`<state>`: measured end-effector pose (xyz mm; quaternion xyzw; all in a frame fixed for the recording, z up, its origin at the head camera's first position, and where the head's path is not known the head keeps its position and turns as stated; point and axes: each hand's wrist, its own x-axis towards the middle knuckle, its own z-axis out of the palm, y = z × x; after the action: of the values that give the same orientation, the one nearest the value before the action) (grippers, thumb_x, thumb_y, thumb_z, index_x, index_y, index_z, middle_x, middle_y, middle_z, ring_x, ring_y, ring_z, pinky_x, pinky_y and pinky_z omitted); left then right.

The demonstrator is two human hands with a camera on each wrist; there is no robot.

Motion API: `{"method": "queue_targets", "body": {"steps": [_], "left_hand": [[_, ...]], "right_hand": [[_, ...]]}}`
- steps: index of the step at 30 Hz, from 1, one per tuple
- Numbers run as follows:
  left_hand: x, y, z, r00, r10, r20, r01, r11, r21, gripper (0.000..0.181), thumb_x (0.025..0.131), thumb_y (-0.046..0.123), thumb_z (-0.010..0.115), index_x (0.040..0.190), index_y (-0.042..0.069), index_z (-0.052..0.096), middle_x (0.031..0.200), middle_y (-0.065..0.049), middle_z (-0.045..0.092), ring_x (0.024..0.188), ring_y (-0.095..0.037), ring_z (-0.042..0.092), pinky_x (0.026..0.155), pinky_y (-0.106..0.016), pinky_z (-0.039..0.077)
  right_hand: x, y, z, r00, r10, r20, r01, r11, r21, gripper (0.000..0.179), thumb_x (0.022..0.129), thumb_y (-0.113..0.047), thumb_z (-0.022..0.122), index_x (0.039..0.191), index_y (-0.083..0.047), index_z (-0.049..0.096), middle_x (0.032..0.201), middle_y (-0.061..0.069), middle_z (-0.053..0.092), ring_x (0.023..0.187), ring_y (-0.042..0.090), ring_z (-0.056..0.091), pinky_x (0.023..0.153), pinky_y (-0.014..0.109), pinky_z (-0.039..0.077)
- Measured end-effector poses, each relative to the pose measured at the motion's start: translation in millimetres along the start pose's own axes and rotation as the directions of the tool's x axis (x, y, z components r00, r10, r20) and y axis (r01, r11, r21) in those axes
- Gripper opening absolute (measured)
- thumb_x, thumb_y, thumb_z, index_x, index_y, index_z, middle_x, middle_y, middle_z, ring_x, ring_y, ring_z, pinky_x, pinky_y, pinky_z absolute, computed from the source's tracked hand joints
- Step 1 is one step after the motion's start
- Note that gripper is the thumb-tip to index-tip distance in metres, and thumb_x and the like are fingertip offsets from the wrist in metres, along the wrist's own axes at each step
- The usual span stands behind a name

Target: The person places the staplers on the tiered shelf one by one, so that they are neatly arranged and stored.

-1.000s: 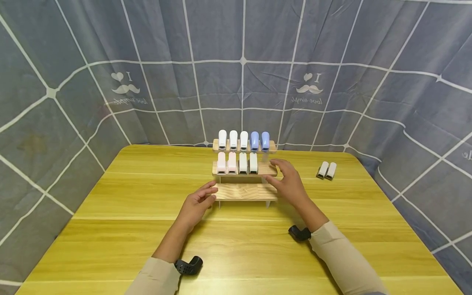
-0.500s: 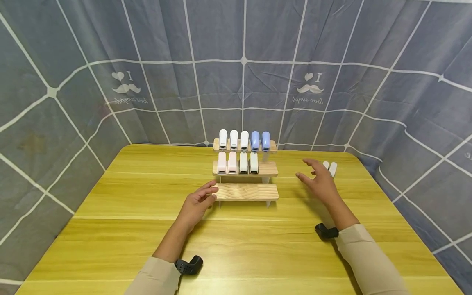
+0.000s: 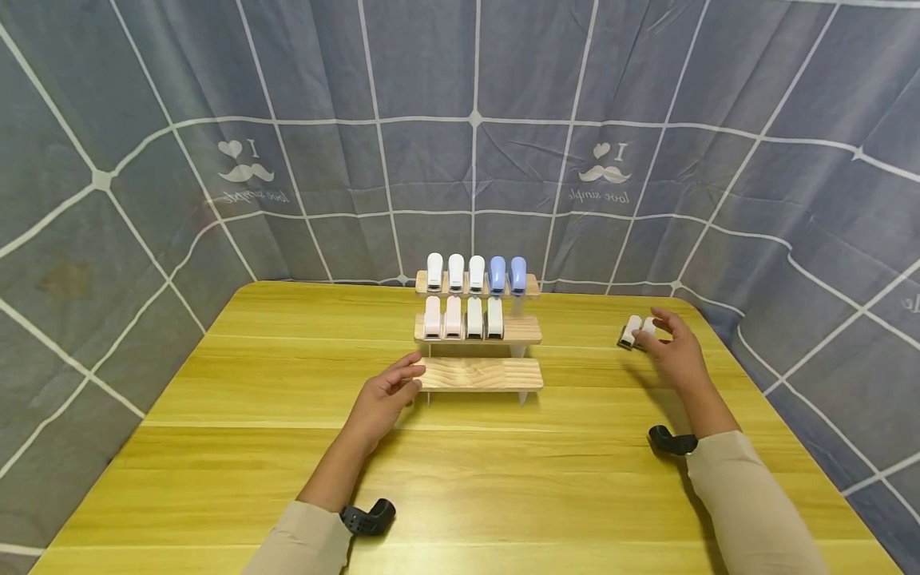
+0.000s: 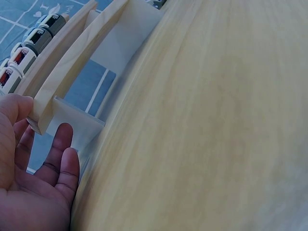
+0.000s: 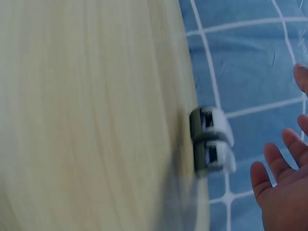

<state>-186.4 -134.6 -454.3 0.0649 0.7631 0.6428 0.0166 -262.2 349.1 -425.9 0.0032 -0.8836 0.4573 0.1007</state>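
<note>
A three-tier wooden stand stands on the table, and my left hand holds the left end of its lowest board between thumb and fingers. In the left wrist view the other fingers hang loosely by the clear support. At the right, my right hand reaches over two small white staplers with dark bases, its fingers spread by the right stapler. The left stapler sits close beside it. In the right wrist view the relaxed fingers show apart from both staplers.
White staplers and blue staplers line the top tier. The middle tier bears pink staplers and white staplers, with bare wood at its right end. A grey-blue curtain surrounds the wooden table.
My right hand has left the stand's right side and moved right to the two loose staplers. The left hand has stayed at the lowest board.
</note>
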Motion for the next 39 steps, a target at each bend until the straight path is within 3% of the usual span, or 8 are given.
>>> {"method": "queue_targets", "body": {"steps": [9,17,26,33,39], "left_hand": [[-0.1,-0.2,-0.5,1.000,-0.009,-0.002,0.009,1.000,-0.006,0.028,0.099,0.012,0.062,0.126,0.006,0.067,0.148,0.009,0.048,0.134,-0.018,0.045,0.093,-0.024,0.047],[0.8,-1.7,0.9,1.000,-0.005,0.002,0.005,1.000,-0.013,0.030,0.099,0.011,0.062,0.128,0.003,0.066,0.150,0.005,0.047,0.133,-0.021,0.048,0.089,-0.023,0.049],[3.0,-0.3,1.2,1.000,-0.021,0.003,0.021,1.000,-0.001,0.032,0.099,0.006,0.059,0.130,-0.004,0.062,0.153,-0.005,0.043,0.137,-0.028,0.043,0.089,-0.018,0.046],[1.1,0.6,0.9,1.000,-0.010,0.003,0.010,1.000,-0.016,0.031,0.099,0.010,0.062,0.128,0.001,0.065,0.151,0.002,0.046,0.135,-0.022,0.046,0.089,-0.019,0.047],[-1.8,2.4,1.5,1.000,0.003,-0.005,-0.004,0.999,-0.039,0.031,0.099,0.010,0.062,0.128,0.001,0.065,0.151,0.002,0.046,0.133,-0.023,0.048,0.086,-0.020,0.049]], "right_hand": [[9.4,22.8,-5.3,0.998,0.059,0.038,-0.060,0.998,0.025,0.079,0.099,-0.038,0.061,0.158,-0.003,0.020,0.159,0.028,0.018,0.142,0.048,0.023,0.102,0.063,0.036],[18.5,36.4,-6.0,0.986,0.123,0.112,-0.131,0.989,0.067,0.087,0.100,-0.037,0.059,0.159,-0.002,0.004,0.161,0.027,0.003,0.144,0.050,0.015,0.107,0.063,0.029],[27.0,37.0,-0.3,0.976,0.152,0.157,-0.159,0.987,0.035,0.088,0.101,-0.037,0.058,0.158,0.000,0.004,0.159,0.031,0.008,0.143,0.049,0.019,0.109,0.059,0.030],[31.4,43.1,1.4,0.972,0.175,0.157,-0.183,0.983,0.034,0.090,0.100,-0.037,0.060,0.159,-0.002,0.002,0.162,0.026,0.003,0.142,0.048,0.022,0.109,0.059,0.030],[34.9,46.9,0.1,0.970,0.172,0.175,-0.172,0.985,-0.010,0.092,0.099,-0.039,0.060,0.158,-0.002,0.000,0.159,0.033,0.010,0.143,0.050,0.018,0.111,0.060,0.024]]}}
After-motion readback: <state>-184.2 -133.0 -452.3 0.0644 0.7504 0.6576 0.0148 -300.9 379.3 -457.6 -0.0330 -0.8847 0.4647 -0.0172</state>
